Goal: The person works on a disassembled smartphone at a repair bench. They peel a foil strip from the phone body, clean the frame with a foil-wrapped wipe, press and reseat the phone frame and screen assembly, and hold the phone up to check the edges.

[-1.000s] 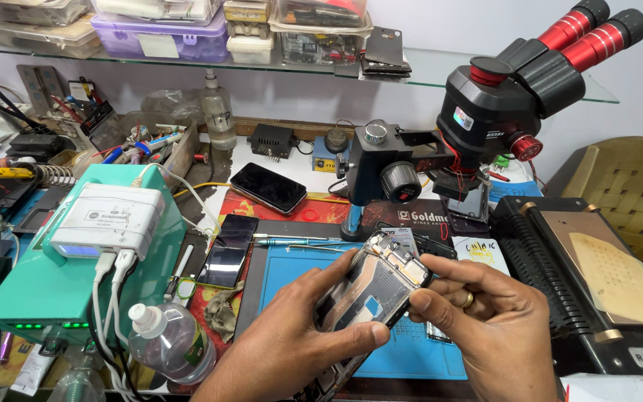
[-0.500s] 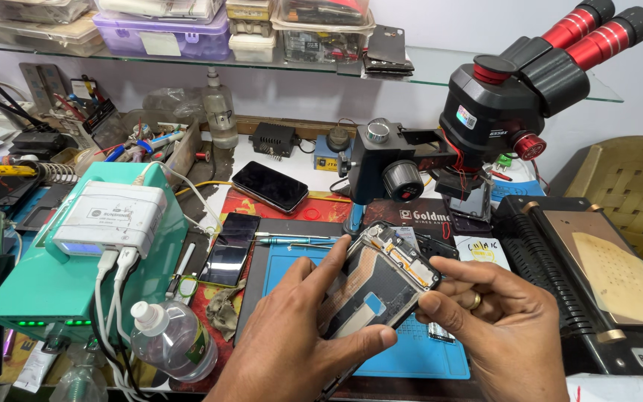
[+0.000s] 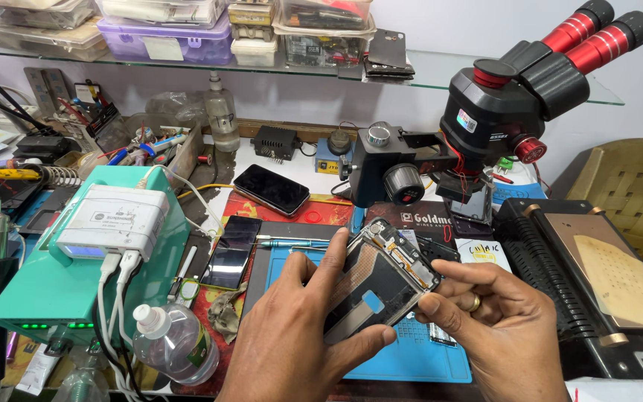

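Across the cluttered table (image 3: pixel 299 167) I note, largest first, a black stereo microscope (image 3: pixel 496 123) with red eyepieces at the rear right, a teal power unit (image 3: pixel 53 275) at the left, and a blue work mat (image 3: pixel 418 357) under my hands. Above that mat I hold the opened phone (image 3: pixel 385 275), back cover off, tilted, clear of the surface. My left hand (image 3: pixel 299 350) is closed on its lower left edge, thumb beneath and fingers (image 3: pixel 333 257) over the frame; my right hand (image 3: pixel 496 327), wearing a ring, pinches the lower right corner. I judge the unit light and stiff but fragile, with exposed boards and flex parts, so grip belongs on the metal side frame only. Two dark phones (image 3: pixel 271 188) lie flat beyond, untouched.
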A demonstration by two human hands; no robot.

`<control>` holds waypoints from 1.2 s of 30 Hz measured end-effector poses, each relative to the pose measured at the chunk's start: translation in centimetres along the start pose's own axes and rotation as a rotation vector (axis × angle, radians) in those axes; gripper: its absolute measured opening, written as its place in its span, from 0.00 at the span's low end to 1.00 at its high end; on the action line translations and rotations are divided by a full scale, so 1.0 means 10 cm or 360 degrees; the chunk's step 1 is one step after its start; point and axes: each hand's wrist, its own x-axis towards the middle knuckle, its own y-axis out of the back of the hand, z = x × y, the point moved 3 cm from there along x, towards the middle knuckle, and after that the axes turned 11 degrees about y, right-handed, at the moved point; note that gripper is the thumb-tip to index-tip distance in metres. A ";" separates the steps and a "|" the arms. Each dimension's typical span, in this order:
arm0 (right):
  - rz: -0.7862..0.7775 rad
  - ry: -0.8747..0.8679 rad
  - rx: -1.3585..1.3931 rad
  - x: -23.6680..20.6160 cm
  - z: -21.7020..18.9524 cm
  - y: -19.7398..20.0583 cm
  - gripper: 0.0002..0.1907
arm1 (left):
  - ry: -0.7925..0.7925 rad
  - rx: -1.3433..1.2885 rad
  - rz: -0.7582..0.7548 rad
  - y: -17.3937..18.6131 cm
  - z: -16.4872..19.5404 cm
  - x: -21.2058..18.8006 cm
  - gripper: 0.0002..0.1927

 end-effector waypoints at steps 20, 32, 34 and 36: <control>-0.0015 -0.0092 -0.0042 -0.07 0.14 -0.04 0.20 | 0.0036 0.0062 -0.0024 -0.10 -0.15 0.04 0.64; 0.0014 -0.0080 -0.0017 -0.12 0.18 -0.08 0.20 | 0.0002 0.0060 0.0033 -0.14 -0.19 0.02 0.63; 0.0011 -0.0065 -0.0014 -0.11 0.18 -0.07 0.19 | 0.0012 0.0066 0.0021 -0.14 -0.18 0.02 0.63; 0.0014 -0.0067 -0.0014 -0.12 0.18 -0.08 0.19 | 0.0006 0.0072 0.0027 -0.14 -0.19 0.02 0.64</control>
